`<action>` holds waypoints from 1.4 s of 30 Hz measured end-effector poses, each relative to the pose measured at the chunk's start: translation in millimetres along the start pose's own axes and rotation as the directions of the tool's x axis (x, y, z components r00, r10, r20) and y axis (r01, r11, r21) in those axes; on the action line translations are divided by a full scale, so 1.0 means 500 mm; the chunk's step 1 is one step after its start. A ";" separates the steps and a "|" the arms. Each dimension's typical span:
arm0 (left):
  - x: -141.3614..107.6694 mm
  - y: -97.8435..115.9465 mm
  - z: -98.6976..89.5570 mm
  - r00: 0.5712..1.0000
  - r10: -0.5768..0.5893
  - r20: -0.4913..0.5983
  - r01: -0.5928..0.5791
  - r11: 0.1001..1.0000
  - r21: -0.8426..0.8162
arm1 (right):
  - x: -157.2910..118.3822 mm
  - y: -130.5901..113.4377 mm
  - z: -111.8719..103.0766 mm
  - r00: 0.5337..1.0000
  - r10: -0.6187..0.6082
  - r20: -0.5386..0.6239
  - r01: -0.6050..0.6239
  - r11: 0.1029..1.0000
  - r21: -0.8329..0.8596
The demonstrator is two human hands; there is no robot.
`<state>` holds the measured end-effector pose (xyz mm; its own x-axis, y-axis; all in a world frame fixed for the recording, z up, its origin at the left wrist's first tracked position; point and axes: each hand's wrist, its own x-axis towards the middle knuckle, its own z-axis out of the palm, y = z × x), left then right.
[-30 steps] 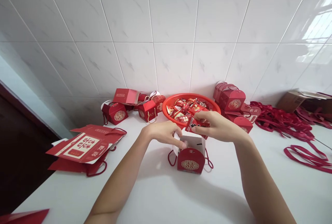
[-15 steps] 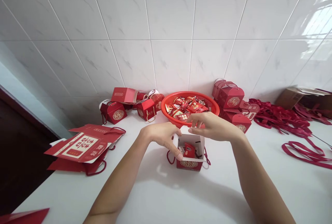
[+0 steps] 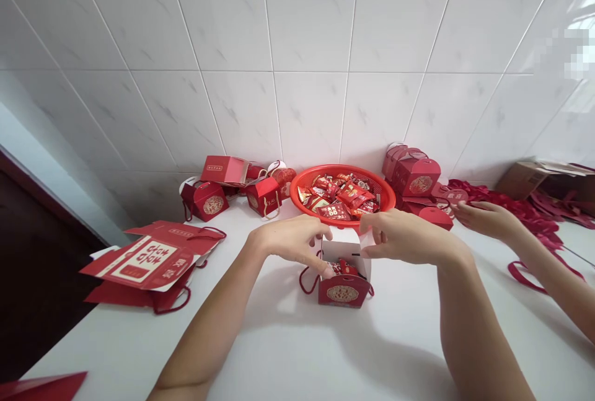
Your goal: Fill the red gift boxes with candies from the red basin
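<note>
A small red candy box (image 3: 344, 294) with a gold round emblem stands upright on the white table, its white-lined top open. Red-wrapped sweets (image 3: 346, 266) lie inside. My left hand (image 3: 294, 241) grips the box's left side, with its thumb over the opening. At the rear right edge, my right hand (image 3: 403, 238) has its curled fingers and thumb at the raised back flap (image 3: 343, 241). Dark red cord handles hang at both sides of the box. Right behind it sits a red plastic basket (image 3: 297, 189) holding many wrapped sweets.
Several closed red boxes (image 3: 214, 204) are piled left of the basket, more boxes (image 3: 418, 176) to its right. Flattened red bags (image 3: 153, 258) lie at left. Another person's hand (image 3: 486, 218) reaches in from the right near red ribbons (image 3: 537, 268). A cardboard box (image 3: 515, 179) stands far right.
The box's front flap has come up, showing its red outer face. My right hand has moved slightly right and down to the back flap. Another person's hand has entered from the right.
</note>
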<state>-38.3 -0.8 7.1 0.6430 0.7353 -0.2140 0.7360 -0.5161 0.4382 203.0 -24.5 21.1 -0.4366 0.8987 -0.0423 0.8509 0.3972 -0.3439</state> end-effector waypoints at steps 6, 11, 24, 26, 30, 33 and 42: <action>0.010 0.017 0.008 0.991 0.134 0.016 -0.131 0.981 -0.144 | 0.021 -0.013 0.010 0.961 -0.224 0.162 0.180 0.952 0.248; 0.022 0.015 0.013 0.966 0.243 0.082 -0.215 0.941 -0.260 | 0.027 -0.013 0.014 0.922 -0.315 0.226 0.243 0.923 0.297; 0.035 -0.013 0.005 0.997 0.079 0.024 -0.079 0.996 0.031 | 0.040 -0.035 0.020 0.863 -0.190 0.469 0.219 0.976 -0.008; 0.037 -0.013 0.005 0.994 0.108 0.029 -0.107 0.993 -0.045 | 0.036 -0.036 0.021 0.873 -0.164 0.460 0.201 0.979 -0.033; 0.032 -0.006 0.006 0.982 0.178 0.065 -0.162 0.967 -0.196 | 0.023 -0.037 0.024 0.923 -0.081 0.375 0.143 0.980 -0.141; 0.025 0.004 0.008 0.975 0.209 0.072 -0.193 0.964 -0.181 | 0.018 -0.039 0.026 0.954 0.001 0.299 0.076 0.966 -0.246; 0.032 0.051 0.042 0.975 0.158 0.156 -0.152 0.987 -0.050 | 0.042 -0.014 0.023 0.938 -0.001 0.346 0.034 0.996 -0.087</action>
<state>-4.6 -11.5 -3.7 0.7761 0.5673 -0.2754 0.6184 -0.5992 0.5084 184.3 -10.7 11.8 -0.5120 0.7779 -0.3642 0.8579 0.4419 -0.2622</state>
